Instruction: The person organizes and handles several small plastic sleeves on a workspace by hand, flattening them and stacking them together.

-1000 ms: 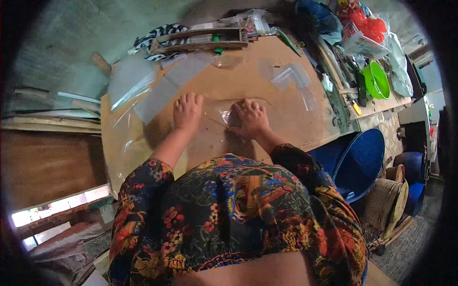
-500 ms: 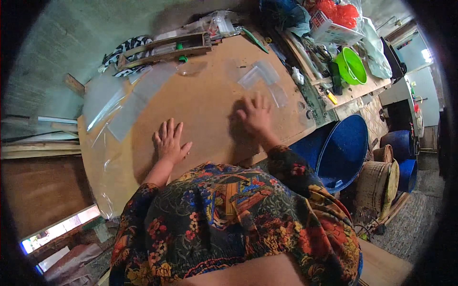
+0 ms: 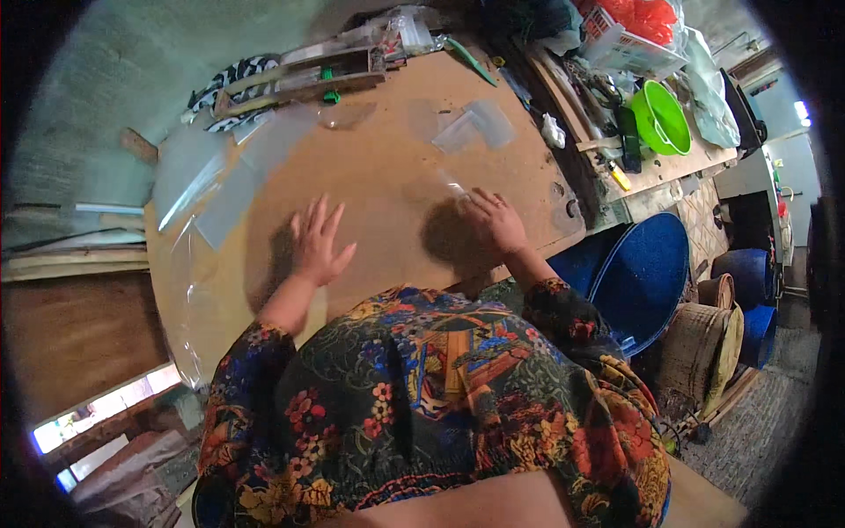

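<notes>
Clear plastic [image 3: 452, 187], upper middle of the frame, by the right hand [image 3: 498, 223].
It lies up-left of this nearer hand's bent fingers; I cannot tell its long axis or any grip. The left hand [image 3: 317, 245] spreads open.

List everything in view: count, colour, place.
Tabletop: one, tan, centre
Clear plastic pieces: several, colourless, on tabletop
Wooden frame: one, brown, far edge
Patterned cloth: one, black and white, by frame
Basket: one, white, upper right
Bags: count unclear, red, in basket
Basin: one, green, right
Small item: one, yellow, near basin
Drums: at least three, blue, right
Barrels: two, brownish, beside drums
Wall: one, greenish grey, upper left
Other clutter: uncountable, mixed, edges
Garment: one, dark floral, lower centre
Left hand: one, bare, over tabletop
Right hand: one, bare, over tabletop
</notes>
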A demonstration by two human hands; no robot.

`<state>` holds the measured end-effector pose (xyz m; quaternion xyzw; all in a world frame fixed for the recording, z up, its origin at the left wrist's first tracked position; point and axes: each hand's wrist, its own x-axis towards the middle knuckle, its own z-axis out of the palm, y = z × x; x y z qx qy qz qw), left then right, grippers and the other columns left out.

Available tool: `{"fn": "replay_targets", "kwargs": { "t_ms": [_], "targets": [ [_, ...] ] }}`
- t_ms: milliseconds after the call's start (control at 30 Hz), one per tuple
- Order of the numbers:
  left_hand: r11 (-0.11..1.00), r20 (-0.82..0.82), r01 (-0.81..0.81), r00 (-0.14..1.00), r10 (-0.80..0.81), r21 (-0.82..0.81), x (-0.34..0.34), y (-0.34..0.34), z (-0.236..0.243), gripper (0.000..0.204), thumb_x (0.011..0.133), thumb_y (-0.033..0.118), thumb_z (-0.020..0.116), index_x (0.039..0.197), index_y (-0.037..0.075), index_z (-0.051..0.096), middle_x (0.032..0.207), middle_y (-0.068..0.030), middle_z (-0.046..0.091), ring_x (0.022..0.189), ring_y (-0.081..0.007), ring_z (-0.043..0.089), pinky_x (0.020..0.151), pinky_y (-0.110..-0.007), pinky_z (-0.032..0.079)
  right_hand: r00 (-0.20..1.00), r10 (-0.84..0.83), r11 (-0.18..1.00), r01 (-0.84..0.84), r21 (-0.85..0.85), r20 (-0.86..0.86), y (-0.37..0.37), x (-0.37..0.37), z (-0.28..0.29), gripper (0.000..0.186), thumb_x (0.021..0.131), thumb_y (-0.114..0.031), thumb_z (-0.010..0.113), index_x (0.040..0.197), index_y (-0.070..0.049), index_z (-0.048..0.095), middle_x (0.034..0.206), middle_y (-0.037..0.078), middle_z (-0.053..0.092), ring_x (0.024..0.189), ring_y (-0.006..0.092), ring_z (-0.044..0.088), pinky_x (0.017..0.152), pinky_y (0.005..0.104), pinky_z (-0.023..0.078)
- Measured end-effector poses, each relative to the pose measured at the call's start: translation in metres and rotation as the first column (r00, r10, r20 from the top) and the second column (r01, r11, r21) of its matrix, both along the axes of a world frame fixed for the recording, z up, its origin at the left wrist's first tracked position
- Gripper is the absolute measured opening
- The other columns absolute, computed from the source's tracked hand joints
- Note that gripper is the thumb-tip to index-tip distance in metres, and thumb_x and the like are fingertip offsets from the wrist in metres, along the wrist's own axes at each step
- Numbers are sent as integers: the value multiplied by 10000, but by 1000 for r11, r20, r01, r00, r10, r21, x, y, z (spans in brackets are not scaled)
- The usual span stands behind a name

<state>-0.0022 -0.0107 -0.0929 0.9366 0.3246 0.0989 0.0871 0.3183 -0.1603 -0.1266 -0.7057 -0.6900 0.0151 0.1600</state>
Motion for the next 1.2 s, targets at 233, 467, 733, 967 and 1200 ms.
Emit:
{"fn": "replay_targets", "kwargs": {
  "t_ms": [233,467,733,967,1200],
  "targets": [
    [984,105,151,985,-140,-100,86,-25,-13,449,736,279,565,1159,139,503,1292,-115,357,1204,-312,310,967,-531,191,904,415,909,-417,11,-104,-6,-21,10,210,695,-169,495,871,-105,590,1225,67,463,1188,278,362,959,413,301],
    [994,58,86,995,-82,-66,89,-32,-26,423,714,319,592,1099,150,547,1265,-110,376,1220,-299,264,954,-555,193,995,4,1000,-4,-7,-102,-29,-41,20,312,684,-168,531,986,-91,548,1183,73,473,1082,272,428,884,441,327],
    [994,95,54,994,-45,-93,93,-37,-21,430,712,313,598,1092,118,546,1293,-134,353,1219,-327,272,964,-523,173,999,-30,997,28,-66,-40,-37,-50,13,343,742,-193,561,1068,-92,524,1179,44,473,1112,231,414,923,467,284],
    [985,164,144,978,-127,-97,99,-32,-25,351,705,282,612,1017,125,579,1249,-119,404,1200,-321,305,950,-528,192,992,-48,999,45,-31,-118,-31,-41,3,343,714,-208,589,1036,-99,543,1150,52,489,1101,248,420,925,452,287],
    [919,473,283,872,-128,-273,118,-18,-28,83,741,166,602,758,87,583,977,-72,565,903,-261,524,762,-368,413,981,-20,988,48,144,-191,0,-41,38,329,688,-169,611,1004,-95,558,1027,77,555,981,295,498,835,420,379]
  ]
}}
